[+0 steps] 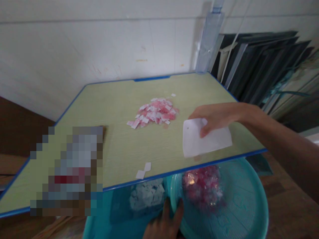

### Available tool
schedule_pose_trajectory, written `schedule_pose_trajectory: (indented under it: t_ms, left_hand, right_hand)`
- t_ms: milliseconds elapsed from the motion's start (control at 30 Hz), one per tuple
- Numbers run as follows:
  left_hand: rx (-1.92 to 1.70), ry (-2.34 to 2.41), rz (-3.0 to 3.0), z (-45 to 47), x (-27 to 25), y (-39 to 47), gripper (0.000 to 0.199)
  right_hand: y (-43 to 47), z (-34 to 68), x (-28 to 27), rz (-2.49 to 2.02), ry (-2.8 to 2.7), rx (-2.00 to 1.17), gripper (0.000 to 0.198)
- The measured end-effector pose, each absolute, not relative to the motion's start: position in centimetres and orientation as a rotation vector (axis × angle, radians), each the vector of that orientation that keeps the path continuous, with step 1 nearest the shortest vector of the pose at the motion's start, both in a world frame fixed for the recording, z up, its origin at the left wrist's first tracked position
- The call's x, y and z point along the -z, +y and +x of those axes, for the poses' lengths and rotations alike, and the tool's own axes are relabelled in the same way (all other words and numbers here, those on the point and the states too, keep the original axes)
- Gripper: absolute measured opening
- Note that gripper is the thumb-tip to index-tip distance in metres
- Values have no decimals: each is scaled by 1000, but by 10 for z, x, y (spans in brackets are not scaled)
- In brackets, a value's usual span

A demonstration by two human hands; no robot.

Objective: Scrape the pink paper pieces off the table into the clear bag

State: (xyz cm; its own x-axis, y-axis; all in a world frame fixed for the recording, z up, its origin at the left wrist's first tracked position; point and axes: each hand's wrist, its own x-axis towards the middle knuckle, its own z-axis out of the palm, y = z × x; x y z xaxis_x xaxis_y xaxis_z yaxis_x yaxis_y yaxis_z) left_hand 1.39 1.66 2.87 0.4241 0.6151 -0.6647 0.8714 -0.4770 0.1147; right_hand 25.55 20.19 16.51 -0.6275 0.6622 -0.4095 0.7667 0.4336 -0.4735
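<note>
My right hand (210,121) is closed on a white plastic scraper (208,142), a flat sheet with a small hole in one corner, held over the front right of the yellow-green table (117,149). Left of it lies a heap of pink pieces mixed with small white squares (157,113). Below the table's front edge, my left hand (164,219) has its fingers at the rim of a round teal basket (249,199), seemingly gripping it. Inside this basket sits a pile of shiny, darker pink pieces (204,189).
Two loose white squares (143,171) lie near the table's front edge. A teal tub (117,219) beneath holds more white pieces (147,196). A pixelated object (77,162) occupies the table's left side. A clear plastic bottle (209,43) and dark panels (261,63) stand behind.
</note>
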Motion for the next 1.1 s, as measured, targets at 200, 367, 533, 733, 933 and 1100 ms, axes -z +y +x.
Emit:
schedule_pose_trajectory:
  t_ms: [200, 367, 533, 733, 933, 1100]
  left_hand:
    - [759, 1237, 2230, 11, -27, 15, 73]
    - [692, 1280, 2290, 10, -23, 10, 72]
    - [621, 1248, 2304, 7, -21, 10, 69]
    - [644, 1261, 2284, 9, -26, 10, 71]
    - [641, 1263, 2270, 11, -32, 11, 73]
    - [621, 1236, 2267, 10, -32, 11, 74]
  right_hand:
    - [189, 243, -158, 1107, 2520, 1142, 25]
    - [176, 249, -162, 1135, 2593, 1088, 19]
    - [153, 255, -164, 1339, 2696, 714, 27]
    - [113, 255, -168, 1450, 2747, 388, 23]
    - [88, 252, -186, 1464, 2608, 644, 26]
    - [105, 254, -183, 1597, 2586, 404, 19]
